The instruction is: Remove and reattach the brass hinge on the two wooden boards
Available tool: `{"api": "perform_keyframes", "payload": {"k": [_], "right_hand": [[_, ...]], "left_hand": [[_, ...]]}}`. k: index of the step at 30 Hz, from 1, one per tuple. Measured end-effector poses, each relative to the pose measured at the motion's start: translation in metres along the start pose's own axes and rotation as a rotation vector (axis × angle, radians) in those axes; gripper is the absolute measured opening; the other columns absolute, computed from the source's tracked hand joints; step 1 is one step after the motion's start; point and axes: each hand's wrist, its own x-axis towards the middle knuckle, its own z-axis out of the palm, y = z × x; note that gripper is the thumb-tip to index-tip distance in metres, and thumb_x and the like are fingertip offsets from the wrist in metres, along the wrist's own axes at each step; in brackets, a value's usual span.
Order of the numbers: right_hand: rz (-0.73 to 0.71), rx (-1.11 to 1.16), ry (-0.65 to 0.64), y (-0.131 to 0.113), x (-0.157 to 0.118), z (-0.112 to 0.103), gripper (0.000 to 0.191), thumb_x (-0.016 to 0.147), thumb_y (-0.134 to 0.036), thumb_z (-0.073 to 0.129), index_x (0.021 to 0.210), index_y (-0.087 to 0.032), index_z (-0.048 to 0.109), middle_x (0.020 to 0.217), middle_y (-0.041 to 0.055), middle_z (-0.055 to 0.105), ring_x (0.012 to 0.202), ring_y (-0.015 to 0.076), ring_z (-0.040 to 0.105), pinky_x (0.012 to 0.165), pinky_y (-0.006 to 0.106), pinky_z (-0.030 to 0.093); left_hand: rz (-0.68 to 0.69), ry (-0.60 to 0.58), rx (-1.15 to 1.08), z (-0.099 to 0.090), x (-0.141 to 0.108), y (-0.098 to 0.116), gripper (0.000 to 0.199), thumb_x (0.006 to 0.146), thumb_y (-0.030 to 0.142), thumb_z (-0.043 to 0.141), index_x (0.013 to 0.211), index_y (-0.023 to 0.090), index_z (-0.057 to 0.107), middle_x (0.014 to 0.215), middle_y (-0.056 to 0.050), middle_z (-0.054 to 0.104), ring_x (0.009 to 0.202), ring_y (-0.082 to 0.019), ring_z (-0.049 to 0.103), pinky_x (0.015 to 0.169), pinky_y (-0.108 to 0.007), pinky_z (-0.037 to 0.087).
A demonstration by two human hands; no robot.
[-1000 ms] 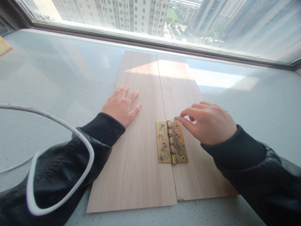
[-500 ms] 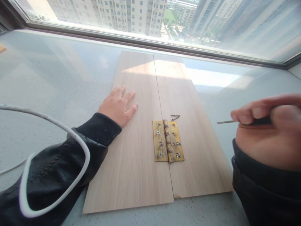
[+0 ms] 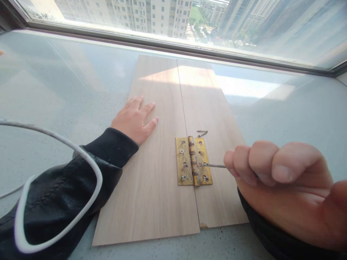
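Note:
My left hand (image 3: 135, 119) lies flat with fingers spread on the left wooden board (image 3: 146, 195). A worn brass hinge (image 3: 193, 161) spans the seam between that board and the right wooden board (image 3: 227, 202), with several screws in its holes. My right hand (image 3: 279, 177) is closed around a screwdriver (image 3: 217, 165); its handle is hidden in the fist. The thin shaft points left, and its tip is at a screw in the hinge's right leaf. Two loose screws (image 3: 202, 133) lie just beyond the hinge on the right board.
A white cable (image 3: 99, 177) loops over my left sleeve. The boards rest on a pale speckled sill (image 3: 81, 83), with a window frame (image 3: 173, 50) along its far side. Sunlight falls across the boards' far ends.
My right hand has moved left and down with the screwdriver, bringing its tip from off the boards to a hinge screw. My left hand stays on the left board.

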Motion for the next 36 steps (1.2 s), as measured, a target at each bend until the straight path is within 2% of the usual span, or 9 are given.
{"api": "perform_keyframes", "payload": {"k": [3, 6, 16, 20, 23, 25, 28, 32, 36], "right_hand": [[0.253, 0.549, 0.112, -0.002, 0.006, 0.004, 0.033, 0.094, -0.044, 0.038, 0.079, -0.022, 0.057, 0.064, 0.0004, 0.043, 0.059, 0.017, 0.042, 0.056, 0.038, 0.038], [0.315, 0.676, 0.137, -0.003, 0.006, 0.005, 0.029, 0.09, -0.041, 0.045, 0.079, -0.02, 0.062, 0.064, 0.0001, 0.046, 0.062, 0.016, 0.043, 0.059, 0.037, 0.035], [0.349, 0.724, 0.132, -0.001, 0.004, 0.004, 0.023, 0.088, -0.036, 0.049, 0.082, -0.019, 0.063, 0.063, -0.0007, 0.046, 0.061, 0.0148, 0.043, 0.059, 0.036, 0.036], [0.379, 0.739, 0.162, -0.002, 0.005, 0.009, 0.013, 0.087, -0.026, 0.051, 0.084, -0.02, 0.061, 0.065, -0.001, 0.047, 0.061, 0.0144, 0.045, 0.057, 0.034, 0.037], [0.387, 0.727, 0.194, -0.001, 0.006, 0.013, 0.004, 0.083, -0.019, 0.057, 0.084, -0.021, 0.06, 0.079, -0.0004, 0.051, 0.07, 0.0149, 0.052, 0.065, 0.036, 0.044], [0.368, 0.695, 0.245, 0.002, 0.006, 0.016, 0.007, 0.079, -0.019, 0.063, 0.085, -0.021, 0.061, 0.087, 0.0003, 0.052, 0.077, 0.0156, 0.054, 0.074, 0.037, 0.046], [0.332, 0.641, 0.311, 0.005, 0.005, 0.02, 0.015, 0.076, -0.02, 0.07, 0.089, -0.021, 0.063, 0.083, 0.0001, 0.055, 0.077, 0.0157, 0.054, 0.078, 0.037, 0.047], [0.335, 0.528, 0.318, 0.002, 0.001, 0.025, 0.013, 0.087, -0.021, 0.057, 0.095, -0.021, 0.067, 0.078, 0.0029, 0.063, 0.074, 0.0191, 0.058, 0.072, 0.041, 0.047], [0.336, 0.582, 0.338, -0.004, 0.0, 0.029, 0.015, 0.088, -0.021, 0.051, 0.089, -0.019, 0.067, 0.068, 0.0006, 0.054, 0.067, 0.0163, 0.052, 0.068, 0.04, 0.043]], "left_hand": [[0.0, -0.004, 0.001, 0.0, 0.0, -0.001, 0.054, 0.091, 0.04, 0.043, 0.137, 0.012, 0.049, 0.147, -0.018, 0.039, 0.138, -0.033, 0.034, 0.115, -0.046, 0.027], [-0.002, -0.01, 0.005, 0.001, 0.0, -0.001, 0.054, 0.091, 0.04, 0.044, 0.137, 0.012, 0.049, 0.147, -0.019, 0.038, 0.138, -0.033, 0.034, 0.115, -0.045, 0.026], [-0.003, -0.009, 0.01, 0.001, 0.0, -0.001, 0.055, 0.091, 0.04, 0.044, 0.138, 0.012, 0.048, 0.147, -0.019, 0.038, 0.139, -0.033, 0.033, 0.115, -0.045, 0.026], [-0.009, -0.004, 0.001, 0.001, 0.0, 0.0, 0.054, 0.091, 0.041, 0.043, 0.137, 0.014, 0.049, 0.147, -0.016, 0.039, 0.139, -0.032, 0.033, 0.115, -0.046, 0.027], [-0.011, 0.003, -0.006, 0.001, 0.0, 0.0, 0.053, 0.091, 0.041, 0.043, 0.137, 0.015, 0.049, 0.147, -0.015, 0.04, 0.138, -0.032, 0.034, 0.115, -0.047, 0.028], [-0.012, 0.002, -0.009, 0.001, 0.0, 0.0, 0.053, 0.091, 0.041, 0.043, 0.137, 0.015, 0.049, 0.147, -0.015, 0.039, 0.138, -0.031, 0.034, 0.115, -0.047, 0.027], [-0.016, -0.007, -0.013, 0.0, 0.0, 0.0, 0.053, 0.091, 0.04, 0.043, 0.136, 0.014, 0.05, 0.147, -0.016, 0.039, 0.139, -0.032, 0.034, 0.115, -0.047, 0.027], [-0.016, -0.003, -0.015, 0.001, 0.0, 0.0, 0.053, 0.091, 0.04, 0.044, 0.137, 0.014, 0.049, 0.148, -0.017, 0.038, 0.138, -0.032, 0.034, 0.114, -0.048, 0.028], [-0.009, 0.004, -0.017, 0.002, 0.0, -0.001, 0.054, 0.09, 0.041, 0.044, 0.137, 0.015, 0.049, 0.148, -0.016, 0.039, 0.139, -0.032, 0.033, 0.114, -0.047, 0.028]]}}
